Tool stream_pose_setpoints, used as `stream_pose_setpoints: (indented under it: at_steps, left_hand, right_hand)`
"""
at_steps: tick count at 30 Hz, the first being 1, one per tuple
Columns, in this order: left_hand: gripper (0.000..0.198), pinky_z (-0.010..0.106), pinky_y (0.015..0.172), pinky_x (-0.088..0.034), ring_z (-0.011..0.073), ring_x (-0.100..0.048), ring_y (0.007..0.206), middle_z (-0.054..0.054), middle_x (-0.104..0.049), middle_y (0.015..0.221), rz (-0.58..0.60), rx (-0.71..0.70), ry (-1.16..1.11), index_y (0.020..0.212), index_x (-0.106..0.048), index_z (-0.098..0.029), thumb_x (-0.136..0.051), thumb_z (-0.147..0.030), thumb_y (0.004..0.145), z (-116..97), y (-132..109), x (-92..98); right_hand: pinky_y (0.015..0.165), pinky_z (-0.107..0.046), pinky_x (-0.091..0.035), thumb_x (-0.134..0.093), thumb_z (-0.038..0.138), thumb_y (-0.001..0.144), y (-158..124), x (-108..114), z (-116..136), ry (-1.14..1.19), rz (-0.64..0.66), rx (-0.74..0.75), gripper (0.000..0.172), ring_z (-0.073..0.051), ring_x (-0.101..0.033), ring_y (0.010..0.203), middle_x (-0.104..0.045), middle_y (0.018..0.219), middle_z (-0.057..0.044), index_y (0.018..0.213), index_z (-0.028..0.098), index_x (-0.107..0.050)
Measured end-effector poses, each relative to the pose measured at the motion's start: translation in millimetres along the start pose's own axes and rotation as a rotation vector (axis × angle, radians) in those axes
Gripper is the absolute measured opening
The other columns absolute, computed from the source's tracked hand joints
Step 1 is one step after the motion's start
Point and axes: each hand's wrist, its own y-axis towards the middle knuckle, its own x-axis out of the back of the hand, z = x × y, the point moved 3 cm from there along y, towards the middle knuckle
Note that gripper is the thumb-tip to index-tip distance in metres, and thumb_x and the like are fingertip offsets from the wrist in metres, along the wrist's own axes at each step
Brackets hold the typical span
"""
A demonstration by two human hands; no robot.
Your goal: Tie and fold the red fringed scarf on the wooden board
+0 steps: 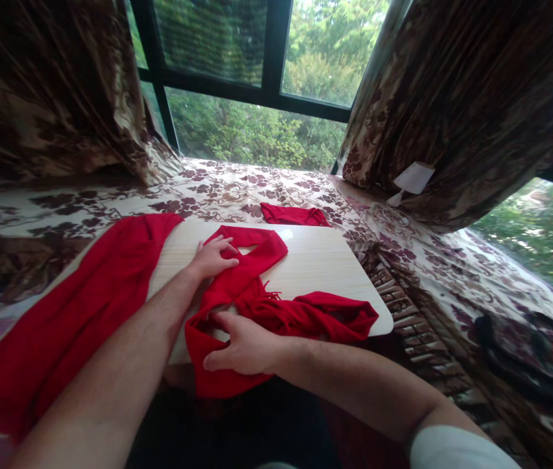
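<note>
Across the middle of the pale wooden tabletop [325,267], from its far edge to its near one, a red scarf [237,280] lies in crossing loops, the nearest part sagging over the near edge. The left hand [214,259] rests on the far loop, fingers curved and slightly spread, the thumb apart from the forefinger. At the near loop, the right hand [244,342] has its thumb and fingers apart over the cloth; whether it pinches the fabric I cannot tell. Just beyond the right fingers, a fringe [271,296] spills over the red fabric, and bunched red cloth [337,316] stretches toward the near right corner; whether it belongs to the same scarf is unclear. A large red cloth [110,280] covers the left end of the tabletop and hangs past it. Another red piece [293,215] lies just past the far edge, on a floral cover [237,179]. Farther out, a white lamp [413,178] stands beside the right curtain [452,85], a blurred dark object [525,365] lies at far right, and greenery [256,133] fills the window [271,58].
</note>
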Motion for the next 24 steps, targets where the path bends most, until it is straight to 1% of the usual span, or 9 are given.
stream_pose_setpoints:
  at_steps: [4,9,11,13,17,19,21,23,24]
  left_hand:
    - [0.024,0.060,0.122,-0.006,0.0335,-0.036,0.146,0.000,-0.053,0.150,-0.003,0.005,-0.003,0.093,-0.075,-0.032,-0.072,-0.042,0.071,-1.3,-0.5,0.6]
    - [0.025,0.062,0.122,-0.005,0.0344,-0.036,0.146,-0.001,-0.052,0.151,-0.006,0.006,-0.001,0.094,-0.075,-0.032,-0.071,-0.042,0.072,-2.0,-1.0,0.9]
    - [0.025,0.062,0.122,-0.005,0.0343,-0.036,0.146,-0.002,-0.052,0.151,-0.005,0.004,0.006,0.095,-0.075,-0.033,-0.071,-0.043,0.073,-1.6,-0.9,0.4]
    - [0.025,0.063,0.122,-0.005,0.0339,-0.036,0.147,-0.001,-0.051,0.152,0.001,0.002,0.015,0.097,-0.075,-0.033,-0.070,-0.043,0.074,-1.3,-0.7,-0.2]
    - [0.026,0.062,0.122,-0.005,0.0337,-0.035,0.147,-0.001,-0.051,0.152,-0.001,-0.003,0.025,0.097,-0.075,-0.033,-0.070,-0.044,0.074,-1.0,-1.1,-0.8]
    - [0.026,0.063,0.122,-0.005,0.0342,-0.035,0.147,-0.001,-0.051,0.152,-0.002,-0.012,0.026,0.098,-0.075,-0.033,-0.070,-0.045,0.075,-1.0,-1.6,-1.2]
    - [0.027,0.065,0.121,-0.004,0.0346,-0.034,0.147,0.000,-0.051,0.152,0.000,-0.021,0.030,0.100,-0.074,-0.033,-0.069,-0.045,0.077,-1.0,-2.2,-1.7]
    - [0.027,0.066,0.120,-0.004,0.0347,-0.034,0.147,0.000,-0.050,0.153,0.000,-0.030,0.038,0.101,-0.074,-0.033,-0.068,-0.045,0.078,-1.1,-2.6,-2.3]
    - [0.027,0.066,0.120,-0.004,0.0347,-0.033,0.147,0.000,-0.049,0.153,0.000,-0.033,0.044,0.102,-0.073,-0.033,-0.068,-0.045,0.079,-1.2,-2.8,-2.6]
  right_hand:
    - [0.075,-0.029,-0.052,-0.079,0.036,0.068,-1.2,-2.1,-7.2,-0.125,-0.023,0.027,0.051,-0.020,-0.066,0.089,-0.070,0.103,-0.002,0.114,0.022,-0.065]
    - [0.063,-0.024,-0.048,-0.070,0.037,0.074,-8.9,-1.7,-3.5,-0.249,0.026,0.070,0.028,-0.016,-0.064,0.075,-0.070,0.088,0.000,0.097,0.021,-0.063]
    - [0.062,-0.024,-0.048,-0.067,0.038,0.077,-12.3,-1.3,0.7,-0.340,0.031,0.099,0.025,-0.016,-0.064,0.074,-0.069,0.088,-0.001,0.094,0.021,-0.062]
    - [0.065,-0.026,-0.049,-0.066,0.043,0.079,-16.5,-0.6,4.4,-0.452,0.034,0.111,0.032,-0.019,-0.066,0.078,-0.070,0.097,-0.005,0.100,0.020,-0.062]
    - [0.076,-0.037,-0.053,-0.064,0.059,0.080,-27.7,4.4,8.4,-0.689,0.056,0.130,0.061,-0.031,-0.067,0.102,-0.063,0.128,-0.017,0.125,0.017,-0.059]
    - [0.080,-0.040,-0.053,-0.062,0.065,0.081,-33.0,10.6,9.1,-0.779,0.051,0.141,0.068,-0.033,-0.066,0.107,-0.062,0.130,-0.018,0.129,0.017,-0.058]
    - [0.082,-0.039,-0.051,-0.059,0.066,0.085,-36.0,20.2,9.4,-0.845,0.015,0.129,0.062,-0.031,-0.067,0.102,-0.068,0.118,-0.016,0.124,0.018,-0.062]
    - [0.085,-0.038,-0.049,-0.055,0.059,0.091,-36.4,31.6,10.5,-0.907,-0.044,0.145,0.048,-0.028,-0.067,0.096,-0.072,0.104,-0.013,0.113,0.017,-0.067]
    - [0.089,-0.038,-0.047,-0.054,0.053,0.094,-36.0,37.0,11.5,-0.939,-0.073,0.180,0.042,-0.027,-0.066,0.098,-0.073,0.103,-0.013,0.110,0.017,-0.069]
